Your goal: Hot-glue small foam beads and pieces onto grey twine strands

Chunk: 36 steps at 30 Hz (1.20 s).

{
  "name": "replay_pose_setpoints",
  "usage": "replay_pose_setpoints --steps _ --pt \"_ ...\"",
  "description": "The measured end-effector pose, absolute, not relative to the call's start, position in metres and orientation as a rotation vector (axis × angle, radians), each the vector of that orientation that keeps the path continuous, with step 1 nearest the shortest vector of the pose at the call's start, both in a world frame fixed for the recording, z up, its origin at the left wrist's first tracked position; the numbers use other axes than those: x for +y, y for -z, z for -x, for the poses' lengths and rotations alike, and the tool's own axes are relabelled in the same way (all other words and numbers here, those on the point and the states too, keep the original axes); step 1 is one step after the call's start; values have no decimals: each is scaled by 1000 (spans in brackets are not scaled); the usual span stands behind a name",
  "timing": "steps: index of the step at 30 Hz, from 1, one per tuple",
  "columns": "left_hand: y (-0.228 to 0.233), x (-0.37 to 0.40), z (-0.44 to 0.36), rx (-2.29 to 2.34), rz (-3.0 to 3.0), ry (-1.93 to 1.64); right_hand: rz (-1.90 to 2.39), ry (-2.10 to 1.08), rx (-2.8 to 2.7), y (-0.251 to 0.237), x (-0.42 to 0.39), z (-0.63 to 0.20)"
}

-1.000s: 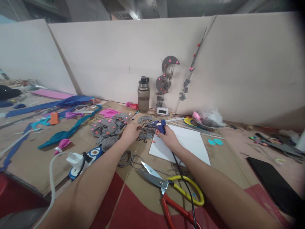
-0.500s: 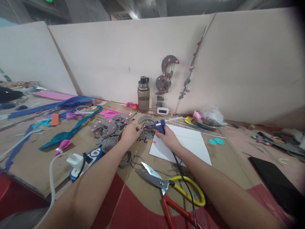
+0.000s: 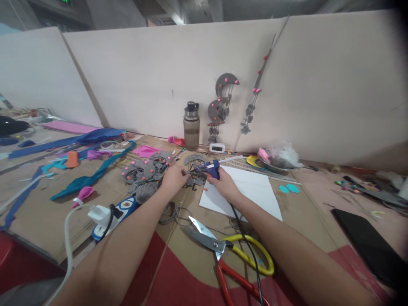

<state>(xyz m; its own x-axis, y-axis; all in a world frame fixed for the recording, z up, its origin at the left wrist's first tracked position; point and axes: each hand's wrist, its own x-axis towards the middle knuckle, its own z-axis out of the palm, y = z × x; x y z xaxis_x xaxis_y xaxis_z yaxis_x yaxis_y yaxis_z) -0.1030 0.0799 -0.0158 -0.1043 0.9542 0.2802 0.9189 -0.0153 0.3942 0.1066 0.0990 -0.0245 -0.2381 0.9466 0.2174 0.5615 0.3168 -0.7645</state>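
Note:
My right hand (image 3: 223, 183) is closed round a blue hot glue gun (image 3: 213, 169), its nozzle pointing left and a white glue stick (image 3: 231, 159) jutting from its back. Close to that nozzle, my left hand (image 3: 175, 179) has its fingertips pinched together; what sits between them is too small to make out. Grey felt cutouts (image 3: 195, 160) lie just beyond and under the nozzle. Left of my left hand is a heap of grey felt crescents (image 3: 140, 170) with pink and orange dots, beside a ball of grey yarn (image 3: 146, 192). A white sheet (image 3: 251, 189) lies under my right hand.
Large scissors (image 3: 216, 244) with yellow and red handles lie open in front, crossed by the gun's black cord (image 3: 245, 238). A bottle (image 3: 191, 131) and small clock (image 3: 217, 148) stand by the partition. A power strip (image 3: 124, 209) sits left, a phone (image 3: 366, 242) right.
The view has shifted very slightly. Both hands keep nearly the same pose, with the glue gun's nozzle still by my left fingertips.

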Motion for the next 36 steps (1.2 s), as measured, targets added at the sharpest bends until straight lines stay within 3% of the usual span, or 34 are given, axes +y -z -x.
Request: replay_pose_setpoints --steps 36 --pt "17 84 103 2176 -1998 -747 1454 -657 -1986 19 96 -102"
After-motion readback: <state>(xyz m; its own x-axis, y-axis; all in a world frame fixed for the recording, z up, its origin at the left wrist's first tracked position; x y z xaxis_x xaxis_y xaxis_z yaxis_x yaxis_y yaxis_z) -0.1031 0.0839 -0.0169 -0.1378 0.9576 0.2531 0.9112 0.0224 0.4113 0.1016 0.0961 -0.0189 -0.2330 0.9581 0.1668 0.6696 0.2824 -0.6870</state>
